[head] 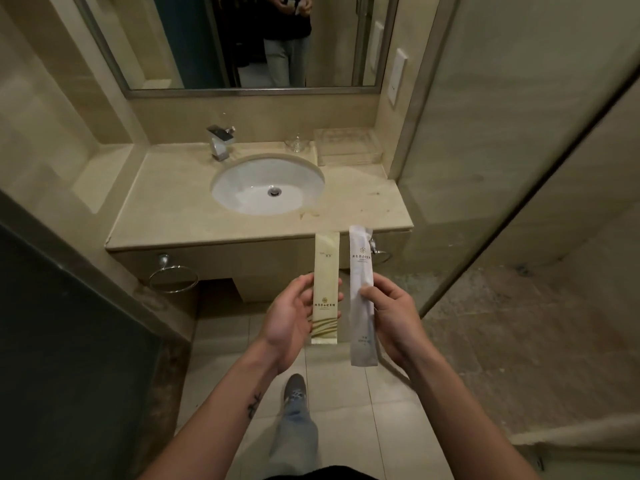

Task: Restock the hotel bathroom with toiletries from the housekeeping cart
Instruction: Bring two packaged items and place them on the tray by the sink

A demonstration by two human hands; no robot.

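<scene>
Head view: I stand in a small beige-tiled bathroom, facing a stone vanity counter [173,216] with one white oval basin [242,188] sunk into it and one chrome tap [220,142] behind the basin. A framed mirror [194,46] hangs on the wall above. At the back right corner of the counter sits one clear plastic tray [349,147], with one small glass dish [297,144] just beside it on its left. Under the counter's front edge hang two chrome rings: the left towel ring [173,277], and the right towel ring [379,252], which is partly hidden behind my packets. A glass panel [519,168] closes off the shower to my right, and the floor [346,393] is pale tile, with one shoe [295,388] of mine showing below my arms. I hold two long, flat toiletry packets in the air in front of the counter, one in each hand, side by side and near each other but apart. Both stand roughly upright, long axes pointing away from me toward the counter edge. My left hand [294,317] grips the cream packet [326,271] around its lower half, thumb on one edge, fingers curled behind. My right hand [388,313] pinches the white packet [361,258] near its middle, thumb on the front, fingers behind it.
</scene>
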